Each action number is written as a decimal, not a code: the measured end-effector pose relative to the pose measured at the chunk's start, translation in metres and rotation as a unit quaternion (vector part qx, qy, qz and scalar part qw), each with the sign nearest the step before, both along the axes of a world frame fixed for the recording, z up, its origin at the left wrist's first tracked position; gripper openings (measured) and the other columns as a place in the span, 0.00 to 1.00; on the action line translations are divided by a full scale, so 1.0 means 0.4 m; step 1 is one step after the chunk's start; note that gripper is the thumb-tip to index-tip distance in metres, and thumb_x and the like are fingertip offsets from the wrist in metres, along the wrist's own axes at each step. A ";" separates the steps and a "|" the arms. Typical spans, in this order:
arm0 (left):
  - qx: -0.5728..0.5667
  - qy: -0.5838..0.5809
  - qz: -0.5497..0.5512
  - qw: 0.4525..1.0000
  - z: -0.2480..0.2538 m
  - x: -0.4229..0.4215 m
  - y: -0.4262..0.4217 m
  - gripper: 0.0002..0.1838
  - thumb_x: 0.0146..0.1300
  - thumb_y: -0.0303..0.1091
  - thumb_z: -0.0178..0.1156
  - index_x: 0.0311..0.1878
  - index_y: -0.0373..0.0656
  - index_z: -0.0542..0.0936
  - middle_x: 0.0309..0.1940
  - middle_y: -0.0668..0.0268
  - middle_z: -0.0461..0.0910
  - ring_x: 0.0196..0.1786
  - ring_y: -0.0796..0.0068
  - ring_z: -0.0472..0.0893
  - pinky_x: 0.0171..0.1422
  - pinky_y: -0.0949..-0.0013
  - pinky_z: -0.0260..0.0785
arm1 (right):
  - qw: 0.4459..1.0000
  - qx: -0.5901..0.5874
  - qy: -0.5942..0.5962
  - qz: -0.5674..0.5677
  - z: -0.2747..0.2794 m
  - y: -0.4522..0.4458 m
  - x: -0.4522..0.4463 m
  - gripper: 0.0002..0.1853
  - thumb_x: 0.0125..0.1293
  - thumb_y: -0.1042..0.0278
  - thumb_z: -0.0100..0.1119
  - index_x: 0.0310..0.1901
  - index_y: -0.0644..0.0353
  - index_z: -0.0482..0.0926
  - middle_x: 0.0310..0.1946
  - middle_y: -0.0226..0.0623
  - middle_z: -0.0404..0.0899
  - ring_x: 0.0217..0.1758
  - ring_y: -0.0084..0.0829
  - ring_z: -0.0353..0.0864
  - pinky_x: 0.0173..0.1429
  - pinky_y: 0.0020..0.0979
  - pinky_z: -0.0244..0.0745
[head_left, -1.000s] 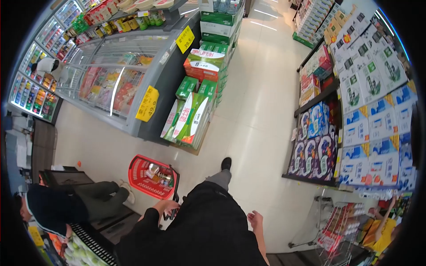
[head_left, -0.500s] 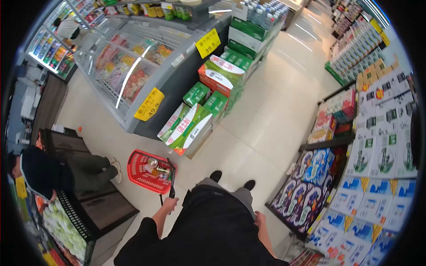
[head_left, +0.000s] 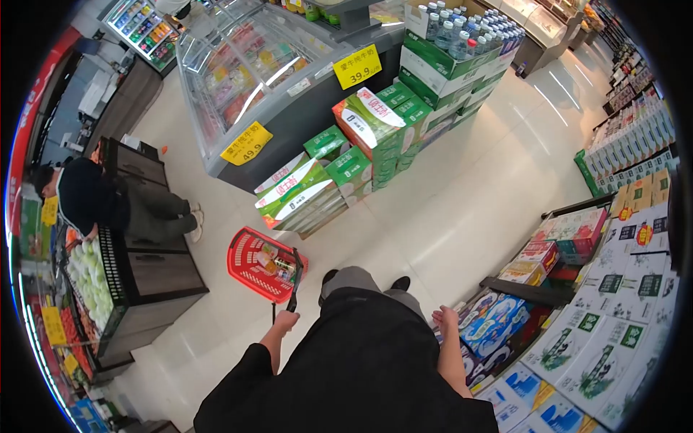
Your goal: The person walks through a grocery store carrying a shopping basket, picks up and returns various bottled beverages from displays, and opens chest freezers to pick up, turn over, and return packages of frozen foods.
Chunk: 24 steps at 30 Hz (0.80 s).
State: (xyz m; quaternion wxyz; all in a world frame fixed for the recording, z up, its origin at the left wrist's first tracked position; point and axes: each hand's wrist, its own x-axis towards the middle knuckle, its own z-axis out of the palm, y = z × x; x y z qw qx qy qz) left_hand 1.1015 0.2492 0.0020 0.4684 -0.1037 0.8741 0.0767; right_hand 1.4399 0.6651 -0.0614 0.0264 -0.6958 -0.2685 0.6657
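Note:
My left hand (head_left: 286, 320) is closed around the black handle (head_left: 295, 278) of a red shopping basket (head_left: 244, 260). The basket is tilted beside my legs, just above or on the floor; I cannot tell which. Several small packaged goods (head_left: 283, 270) lie inside it, too small to make out. My right hand (head_left: 446, 317) hangs at my right side with its fingers curled in and nothing visible in them. Nearest to it are blue and purple patterned packs (head_left: 492, 325) on the right-hand display.
Stacked green and white milk cartons (head_left: 303, 193) stand ahead beside a glass-topped freezer (head_left: 242, 72). Bottled water (head_left: 462, 36) tops more cartons. White boxes (head_left: 563, 346) fill the right side. On the left, a person (head_left: 108, 195) stands by a produce stand (head_left: 155, 278).
The view has turned and shifted, so the cartons and the basket sit differently in it. My right hand has swung forward and up. My left hand still holds the basket's handle.

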 end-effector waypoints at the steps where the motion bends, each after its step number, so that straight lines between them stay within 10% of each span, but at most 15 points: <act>1: 0.019 -0.013 0.059 0.998 0.003 0.025 0.057 0.19 0.52 0.42 0.58 0.32 0.30 0.78 0.24 0.52 0.79 0.28 0.57 0.80 0.32 0.59 0.71 | 1.000 0.005 0.010 -0.002 -0.006 0.046 0.017 0.14 0.64 0.65 0.49 0.47 0.64 0.70 0.33 0.46 0.78 0.29 0.35 0.79 0.30 0.32 0.75; 6: 0.152 -0.048 0.214 0.964 0.090 0.098 0.311 0.16 0.56 0.42 0.59 0.20 0.46 0.67 0.12 0.70 0.61 0.13 0.76 0.62 0.18 0.68 0.56 | 1.000 -0.012 0.011 0.005 -0.036 0.200 0.110 0.15 0.64 0.65 0.50 0.48 0.65 0.69 0.35 0.47 0.78 0.30 0.35 0.79 0.32 0.32 0.75; 24: 0.378 -0.052 0.589 0.713 0.026 -0.159 1.036 0.13 0.59 0.36 0.51 0.20 0.48 0.63 0.10 0.71 0.57 0.12 0.75 0.61 0.18 0.70 0.56 | 0.980 0.046 -0.110 0.160 0.034 0.682 0.097 0.13 0.59 0.62 0.54 0.41 0.58 0.80 0.31 0.46 0.81 0.33 0.39 0.81 0.39 0.40 0.74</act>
